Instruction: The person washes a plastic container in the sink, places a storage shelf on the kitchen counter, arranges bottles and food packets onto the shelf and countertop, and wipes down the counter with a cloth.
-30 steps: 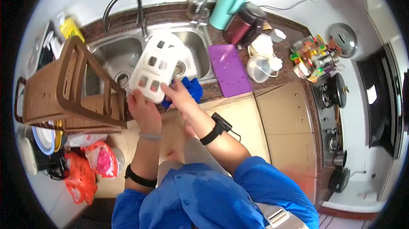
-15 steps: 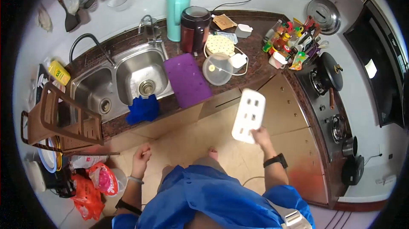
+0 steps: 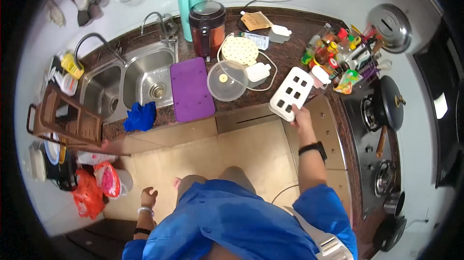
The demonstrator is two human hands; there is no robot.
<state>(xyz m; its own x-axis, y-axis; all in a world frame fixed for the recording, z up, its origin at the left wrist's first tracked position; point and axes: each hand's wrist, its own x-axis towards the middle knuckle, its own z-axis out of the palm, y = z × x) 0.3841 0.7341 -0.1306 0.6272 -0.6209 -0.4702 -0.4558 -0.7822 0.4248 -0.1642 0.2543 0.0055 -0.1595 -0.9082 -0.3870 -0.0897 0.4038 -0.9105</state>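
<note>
My right hand point(image 3: 302, 118) grips the near end of a white plastic rack with square holes point(image 3: 291, 93). The rack is held out at the counter's front edge, left of a small white-lidded container point(image 3: 320, 75). Whether it touches the counter I cannot tell. Low at my left side hangs my left hand point(image 3: 149, 197), holding nothing, fingers loosely bent and thumb apart. It is nearest to a bin with a red bag point(image 3: 108, 179). Left of the rack, a clear round lid point(image 3: 227, 81) and a cream dotted round thing point(image 3: 239, 50) lie on the counter.
A purple mat point(image 3: 192, 90) lies beside the double sink point(image 3: 150, 79), with a blue cloth point(image 3: 140, 116) on the sink's front edge. Behind stand a turquoise flask point(image 3: 191, 4) and a dark jug point(image 3: 208, 28). Sauce bottles point(image 3: 324, 52) and a gas stove point(image 3: 367, 149) are right.
My right hand has carried the white rack up and forward to the counter's edge. The view has shifted rightward, and my left hand has dropped lower, its thumb now apart.
</note>
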